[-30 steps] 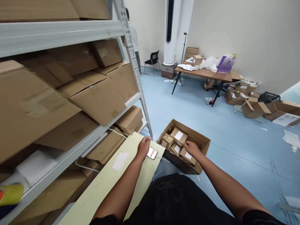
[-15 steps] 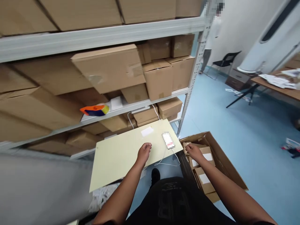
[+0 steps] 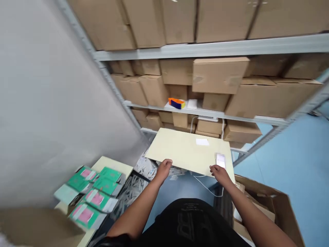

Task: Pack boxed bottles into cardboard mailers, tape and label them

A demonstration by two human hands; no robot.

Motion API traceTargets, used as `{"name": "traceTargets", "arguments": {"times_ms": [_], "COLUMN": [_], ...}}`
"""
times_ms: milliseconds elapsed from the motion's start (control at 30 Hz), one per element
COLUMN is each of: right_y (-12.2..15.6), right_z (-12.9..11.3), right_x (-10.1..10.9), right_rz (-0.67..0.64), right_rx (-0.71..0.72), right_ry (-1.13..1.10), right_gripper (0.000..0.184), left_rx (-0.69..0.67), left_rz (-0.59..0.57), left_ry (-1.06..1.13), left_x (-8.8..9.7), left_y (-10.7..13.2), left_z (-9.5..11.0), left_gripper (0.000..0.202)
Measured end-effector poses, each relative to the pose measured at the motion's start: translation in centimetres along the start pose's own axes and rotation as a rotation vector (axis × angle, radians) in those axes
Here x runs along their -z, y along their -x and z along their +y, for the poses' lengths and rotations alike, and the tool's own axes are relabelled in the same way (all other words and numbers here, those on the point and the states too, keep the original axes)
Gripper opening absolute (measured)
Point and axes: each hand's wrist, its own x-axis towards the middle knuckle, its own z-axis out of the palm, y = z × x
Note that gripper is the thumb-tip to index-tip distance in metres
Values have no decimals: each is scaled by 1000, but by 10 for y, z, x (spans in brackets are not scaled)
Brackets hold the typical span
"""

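Observation:
My left hand (image 3: 163, 169) hovers by the near edge of a pale yellow board (image 3: 177, 147), fingers curled in, with nothing visible in them. My right hand (image 3: 219, 173) is by the board's right part, its fingers likewise curled together and no object showing. Just beyond it lies a phone (image 3: 220, 160) with a lit screen; whether the fingertips touch it I cannot tell. A white cable (image 3: 209, 191) loops below the board's near edge. Farther back on the board is a white slip of paper (image 3: 202, 141).
Metal shelving (image 3: 205, 49) full of cardboard boxes stands ahead, with an orange and blue tape dispenser (image 3: 177, 103) on one shelf. On the left, green and pink packages (image 3: 106, 180) lie on another surface. An open carton (image 3: 279, 206) holding boxes stands at right.
My view has swung left, bringing the green packages into sight and taking the desk and other person out. My right hand has moved from over the carton to the board beside the phone.

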Motion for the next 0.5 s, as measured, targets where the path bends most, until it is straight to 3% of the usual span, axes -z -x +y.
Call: {"name": "traceTargets", "arguments": {"times_ms": [167,500], "right_y": [-7,19], "right_z": [-43,-166], "right_x": [-71,-261], "right_rz": [-142,-411], "right_rx": [51,305], "right_ry": [48,302], "right_gripper": [47,44], "left_rx": [-1,116], "left_rz": [121,355], "left_ry": [8,69], "left_x": [76,253], "left_y": [30,106], "left_z": [-38,-142], "left_gripper": [30,23]}}
